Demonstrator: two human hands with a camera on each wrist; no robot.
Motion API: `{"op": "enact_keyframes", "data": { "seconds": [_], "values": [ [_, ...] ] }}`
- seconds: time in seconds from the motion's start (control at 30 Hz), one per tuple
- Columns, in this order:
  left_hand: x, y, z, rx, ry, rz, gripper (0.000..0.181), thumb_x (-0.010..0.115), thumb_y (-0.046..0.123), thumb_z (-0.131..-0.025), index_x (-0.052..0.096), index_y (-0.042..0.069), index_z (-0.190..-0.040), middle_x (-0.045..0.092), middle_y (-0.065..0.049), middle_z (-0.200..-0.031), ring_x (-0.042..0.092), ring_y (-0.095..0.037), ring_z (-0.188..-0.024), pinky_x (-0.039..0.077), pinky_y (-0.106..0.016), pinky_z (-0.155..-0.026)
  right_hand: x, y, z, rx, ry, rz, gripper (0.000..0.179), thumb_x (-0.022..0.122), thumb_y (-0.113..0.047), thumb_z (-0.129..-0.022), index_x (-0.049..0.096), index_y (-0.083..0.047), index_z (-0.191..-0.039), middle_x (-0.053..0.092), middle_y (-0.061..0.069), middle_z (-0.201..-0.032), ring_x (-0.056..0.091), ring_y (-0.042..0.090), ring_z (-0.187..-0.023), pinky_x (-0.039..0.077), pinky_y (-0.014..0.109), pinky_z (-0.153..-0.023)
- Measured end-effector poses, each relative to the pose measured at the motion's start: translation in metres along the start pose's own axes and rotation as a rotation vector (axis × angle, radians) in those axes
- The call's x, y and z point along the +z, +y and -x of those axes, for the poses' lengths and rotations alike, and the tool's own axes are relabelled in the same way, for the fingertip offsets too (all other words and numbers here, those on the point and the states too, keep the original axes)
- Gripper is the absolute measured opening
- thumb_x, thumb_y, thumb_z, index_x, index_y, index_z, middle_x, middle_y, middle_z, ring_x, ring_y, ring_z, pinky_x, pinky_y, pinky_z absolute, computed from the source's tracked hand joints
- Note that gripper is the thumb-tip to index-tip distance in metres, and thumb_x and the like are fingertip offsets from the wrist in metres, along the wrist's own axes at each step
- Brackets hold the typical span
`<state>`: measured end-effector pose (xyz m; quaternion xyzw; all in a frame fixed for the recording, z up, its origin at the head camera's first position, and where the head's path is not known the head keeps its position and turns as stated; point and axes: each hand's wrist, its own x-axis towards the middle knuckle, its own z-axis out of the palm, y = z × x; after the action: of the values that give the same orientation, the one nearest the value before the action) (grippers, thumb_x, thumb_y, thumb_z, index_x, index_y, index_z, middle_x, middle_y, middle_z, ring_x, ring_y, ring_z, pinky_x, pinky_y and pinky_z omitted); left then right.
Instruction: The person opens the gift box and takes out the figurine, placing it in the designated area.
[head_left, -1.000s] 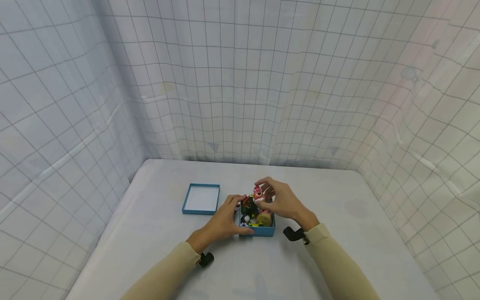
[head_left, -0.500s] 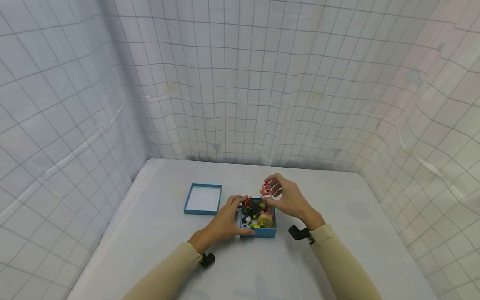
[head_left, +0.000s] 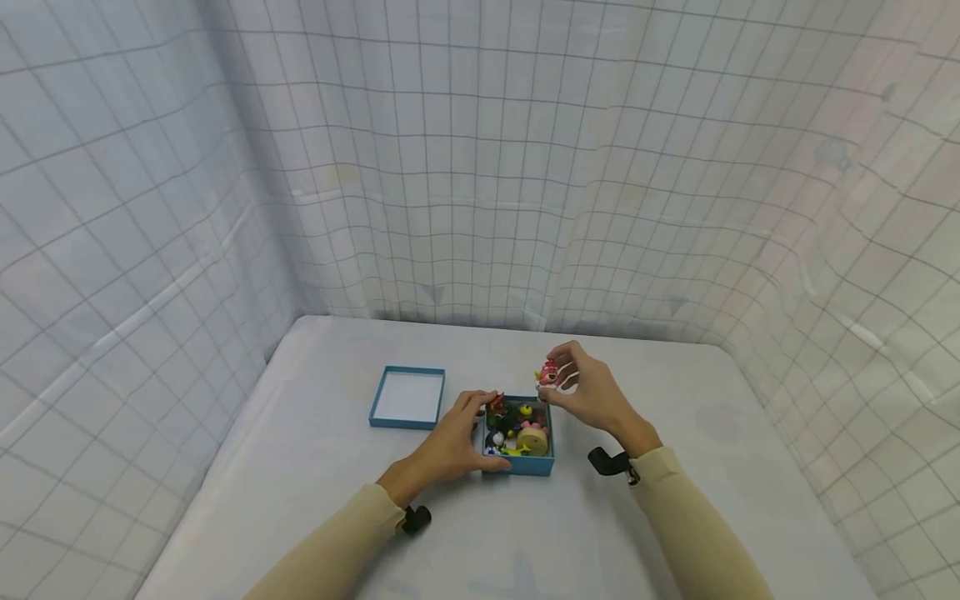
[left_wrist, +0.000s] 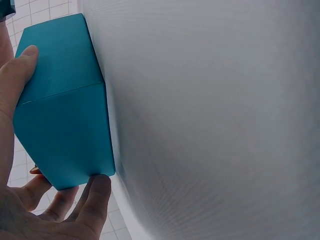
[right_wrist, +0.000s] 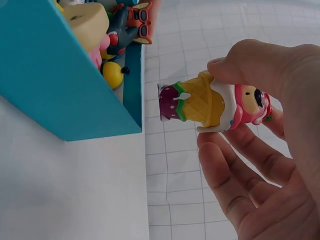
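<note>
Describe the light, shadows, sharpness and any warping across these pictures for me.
Head view: soft, even light, with faint shadows beside the sleeves on the white table; the gridded cloth's lines curve, whether from lens or folds I can't tell. Left wrist view: blue box edges crisp, the table dimming rightward. Right wrist view: the figure looks sharp, the cloth behind it softer.

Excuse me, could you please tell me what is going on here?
A person is handling small toys at a white table. Their right grip pinches a pink-headed toy, held clear of the blue box near its far right corner. The left grip holds the box by its near and far sides. Other toys lie inside, and a shallow blue tray, perhaps the lid, rests to the box's left.
</note>
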<state>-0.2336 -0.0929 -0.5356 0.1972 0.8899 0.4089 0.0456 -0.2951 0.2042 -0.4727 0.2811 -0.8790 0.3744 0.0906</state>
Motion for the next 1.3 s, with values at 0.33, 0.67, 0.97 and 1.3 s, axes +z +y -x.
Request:
{"op": "enact_keyframes", "data": {
  "seconds": [0.33,0.67,0.97,1.3],
  "values": [
    [-0.001,-0.001,0.001,0.004,-0.005,-0.026,0.122,0.107,0.052,-0.085,0.04,0.015,-0.18,0.042,-0.015,-0.181,0.058,-0.04,-0.159,0.054,-0.062,-0.13,-0.003,0.007,0.002,0.052,0.015,0.005,0.057,0.095,-0.016,-0.099,0.059,-0.008,-0.143,0.083,0.015,-0.121,0.081,0.024,-0.1,0.071,0.049,-0.092],
    [-0.002,0.001,0.001,0.004,0.001,-0.01,0.122,0.108,0.049,-0.084,0.041,0.014,-0.18,0.043,-0.015,-0.181,0.053,-0.042,-0.164,0.05,-0.064,-0.133,-0.002,0.02,0.006,0.114,0.021,0.023,0.058,0.095,-0.015,-0.099,0.056,-0.007,-0.141,0.084,0.016,-0.117,0.081,0.027,-0.1,0.071,0.05,-0.092],
    [-0.002,0.003,0.003,-0.006,-0.008,-0.009,0.122,0.108,0.048,-0.085,0.04,0.014,-0.18,0.042,-0.015,-0.182,0.054,-0.041,-0.163,0.05,-0.063,-0.134,-0.002,0.033,0.011,0.148,0.029,0.032,0.057,0.095,-0.015,-0.098,0.057,-0.006,-0.139,0.083,0.018,-0.12,0.081,0.027,-0.103,0.07,0.046,-0.091],
    [-0.003,0.003,0.003,0.001,-0.017,-0.006,0.121,0.107,0.049,-0.085,0.04,0.015,-0.18,0.042,-0.015,-0.181,0.054,-0.042,-0.163,0.049,-0.063,-0.135,0.003,0.045,0.017,0.181,0.014,0.048,0.058,0.095,-0.016,-0.099,0.062,-0.006,-0.146,0.082,0.018,-0.126,0.081,0.027,-0.105,0.069,0.043,-0.09]
  ]
}}
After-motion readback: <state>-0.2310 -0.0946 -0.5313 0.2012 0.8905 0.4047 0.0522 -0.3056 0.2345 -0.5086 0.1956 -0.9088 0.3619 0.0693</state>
